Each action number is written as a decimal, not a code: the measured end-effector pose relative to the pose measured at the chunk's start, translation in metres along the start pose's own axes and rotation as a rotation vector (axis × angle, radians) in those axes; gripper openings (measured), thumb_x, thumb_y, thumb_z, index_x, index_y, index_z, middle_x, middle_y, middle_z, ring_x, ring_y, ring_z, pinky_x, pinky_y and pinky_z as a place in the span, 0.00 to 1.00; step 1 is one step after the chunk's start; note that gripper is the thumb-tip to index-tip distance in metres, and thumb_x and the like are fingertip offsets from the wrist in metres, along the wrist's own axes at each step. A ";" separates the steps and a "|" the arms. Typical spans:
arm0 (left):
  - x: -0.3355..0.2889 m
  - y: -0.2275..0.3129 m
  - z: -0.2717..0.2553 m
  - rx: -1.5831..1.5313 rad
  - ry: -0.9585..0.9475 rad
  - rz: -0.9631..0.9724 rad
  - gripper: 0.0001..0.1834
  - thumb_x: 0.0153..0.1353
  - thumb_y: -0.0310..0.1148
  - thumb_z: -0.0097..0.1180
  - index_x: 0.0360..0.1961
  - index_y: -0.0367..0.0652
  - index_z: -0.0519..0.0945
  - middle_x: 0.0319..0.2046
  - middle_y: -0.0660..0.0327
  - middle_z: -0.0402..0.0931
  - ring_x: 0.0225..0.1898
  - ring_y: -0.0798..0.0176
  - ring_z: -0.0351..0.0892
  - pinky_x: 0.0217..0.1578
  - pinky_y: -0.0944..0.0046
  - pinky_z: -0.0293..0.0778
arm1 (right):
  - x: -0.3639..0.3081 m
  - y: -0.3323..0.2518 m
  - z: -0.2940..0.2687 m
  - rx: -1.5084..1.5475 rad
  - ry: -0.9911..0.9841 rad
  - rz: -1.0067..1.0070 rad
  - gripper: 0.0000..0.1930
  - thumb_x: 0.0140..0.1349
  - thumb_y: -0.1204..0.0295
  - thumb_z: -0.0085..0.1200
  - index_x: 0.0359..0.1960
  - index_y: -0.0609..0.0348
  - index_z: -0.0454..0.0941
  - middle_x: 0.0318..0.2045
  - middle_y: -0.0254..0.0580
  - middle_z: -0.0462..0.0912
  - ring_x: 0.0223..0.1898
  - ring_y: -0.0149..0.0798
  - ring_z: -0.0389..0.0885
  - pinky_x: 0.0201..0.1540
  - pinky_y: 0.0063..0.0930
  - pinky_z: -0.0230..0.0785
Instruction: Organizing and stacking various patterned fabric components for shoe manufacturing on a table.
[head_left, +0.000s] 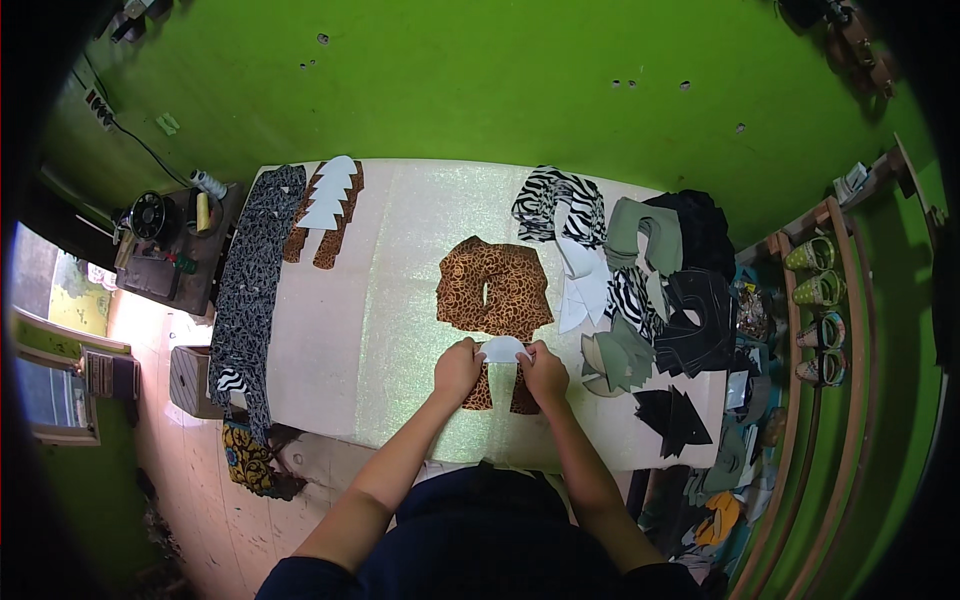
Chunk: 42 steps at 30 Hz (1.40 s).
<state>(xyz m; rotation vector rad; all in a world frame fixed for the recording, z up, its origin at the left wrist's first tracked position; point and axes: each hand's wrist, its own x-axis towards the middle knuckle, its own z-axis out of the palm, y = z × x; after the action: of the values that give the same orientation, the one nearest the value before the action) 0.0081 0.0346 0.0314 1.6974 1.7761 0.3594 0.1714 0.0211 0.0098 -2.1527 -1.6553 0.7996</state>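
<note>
My left hand (459, 372) and my right hand (543, 374) pinch a small white half-round piece (503, 349) between them, one at each end. Its curved edge points away from me. Below it lies a leopard-print cut piece (479, 388), two legs of which show between and under my hands; the rest is covered. Just beyond, a larger leopard-print fabric piece (494, 285) with a narrow slit in its middle lies flat on the pale table (400, 330).
Zebra-print pieces (555, 205), green pieces (645, 232) and black pieces (692, 318) pile up on the right. At the left lie a white jagged template (330, 195) on leopard-print fabric and a long grey patterned cloth (255, 270). Small shoes (818, 290) sit on a wooden rack.
</note>
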 end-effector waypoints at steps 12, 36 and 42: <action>-0.015 -0.007 -0.005 0.079 0.094 -0.118 0.15 0.54 0.42 0.54 0.29 0.40 0.72 0.29 0.54 0.75 0.31 0.51 0.75 0.31 0.55 0.68 | -0.008 0.013 -0.008 -0.145 0.255 -0.069 0.16 0.51 0.60 0.58 0.33 0.54 0.67 0.20 0.43 0.78 0.23 0.48 0.77 0.26 0.41 0.64; -0.055 -0.025 0.010 0.446 0.264 0.387 0.26 0.52 0.47 0.54 0.53 0.55 0.71 0.49 0.53 0.61 0.49 0.51 0.59 0.48 0.51 0.54 | -0.054 0.011 0.006 -0.330 0.352 -0.375 0.17 0.56 0.57 0.48 0.47 0.38 0.76 0.33 0.40 0.68 0.37 0.42 0.65 0.43 0.40 0.53; -0.061 -0.028 0.003 0.499 0.305 0.317 0.25 0.55 0.49 0.50 0.52 0.52 0.72 0.48 0.53 0.63 0.51 0.52 0.59 0.50 0.52 0.53 | -0.056 0.025 -0.002 -0.298 0.409 -0.328 0.16 0.57 0.59 0.49 0.47 0.38 0.77 0.33 0.41 0.67 0.37 0.43 0.64 0.43 0.38 0.51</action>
<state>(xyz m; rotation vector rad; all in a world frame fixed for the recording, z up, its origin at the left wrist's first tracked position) -0.0146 -0.0281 0.0284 2.3990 1.9209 0.3439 0.1826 -0.0388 0.0111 -1.9659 -1.9093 0.0147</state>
